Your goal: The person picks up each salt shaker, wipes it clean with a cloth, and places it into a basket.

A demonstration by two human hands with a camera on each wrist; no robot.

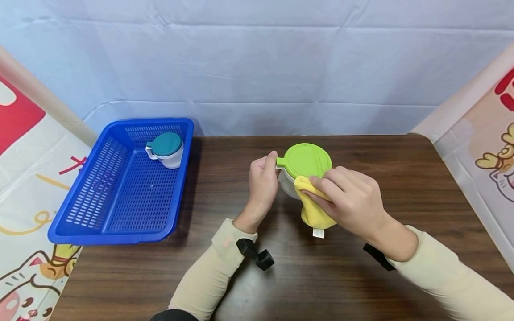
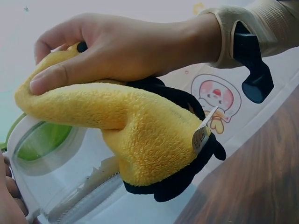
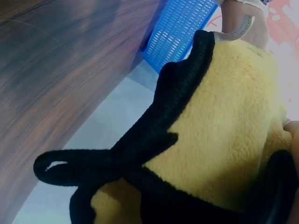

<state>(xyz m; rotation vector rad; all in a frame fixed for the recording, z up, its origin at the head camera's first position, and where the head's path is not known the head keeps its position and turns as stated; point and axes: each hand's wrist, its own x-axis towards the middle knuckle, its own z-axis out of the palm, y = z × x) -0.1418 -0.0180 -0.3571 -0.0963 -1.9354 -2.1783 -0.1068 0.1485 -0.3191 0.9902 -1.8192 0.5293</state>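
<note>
A see-through container (image 1: 287,184) with a green lid (image 1: 307,156) is in the middle of the head view. My left hand (image 1: 263,183) grips it by its handle side, the thumb up by the lid's tab. Fingers of that hand also show at the left edge of the left wrist view. In my right hand (image 1: 353,200) a yellow plush cloth (image 1: 315,214) with black trim and a white tag is pinched against the container's near side, just under the lid. The cloth (image 3: 229,121) fills much of the right wrist view and hides most of that hand.
On the left of the wooden table (image 1: 337,276) stands a blue plastic basket (image 1: 170,234). Inside, at its far right corner, sits a similar container with a teal lid (image 1: 166,144). A pale curtain (image 1: 257,71) hangs along the table's back edge, and printed sheets flank both sides.
</note>
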